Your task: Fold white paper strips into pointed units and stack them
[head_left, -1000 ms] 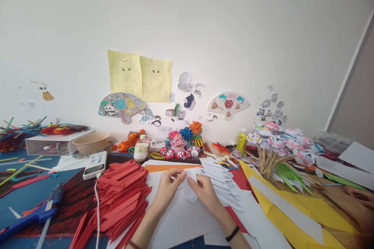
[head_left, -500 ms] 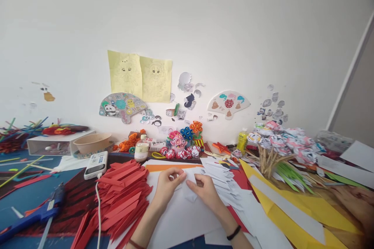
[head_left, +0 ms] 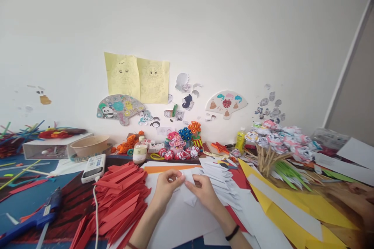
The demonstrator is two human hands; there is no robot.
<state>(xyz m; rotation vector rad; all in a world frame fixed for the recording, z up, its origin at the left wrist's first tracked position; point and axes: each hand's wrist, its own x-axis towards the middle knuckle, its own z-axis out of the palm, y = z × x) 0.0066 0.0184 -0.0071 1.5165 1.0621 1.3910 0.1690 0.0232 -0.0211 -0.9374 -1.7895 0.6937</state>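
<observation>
Between my two hands is a small folded piece of white paper (head_left: 188,194), its lower part hanging over a large white sheet (head_left: 181,225). My left hand (head_left: 168,183) pinches its upper left edge with thumb and index finger. My right hand (head_left: 203,187) grips it from the right, thumb on the near face. A heap of folded red paper strips (head_left: 121,198) lies to the left of my hands. To their right is a pile of folded white paper strips (head_left: 222,183). The fingertips partly hide the paper's top.
A blue glue gun (head_left: 46,214) and a white device with a cable (head_left: 93,168) lie left. A bottle (head_left: 140,150) and paper flowers (head_left: 185,134) stand at the back. Yellow paper (head_left: 292,202) and paper blooms on sticks (head_left: 280,140) are right, near another person's hand (head_left: 360,190).
Both hands stay pinched on the white paper, with only slight finger shifts; its hanging part shows a little more. The view has shifted slightly. The other person's hand at right has moved back.
</observation>
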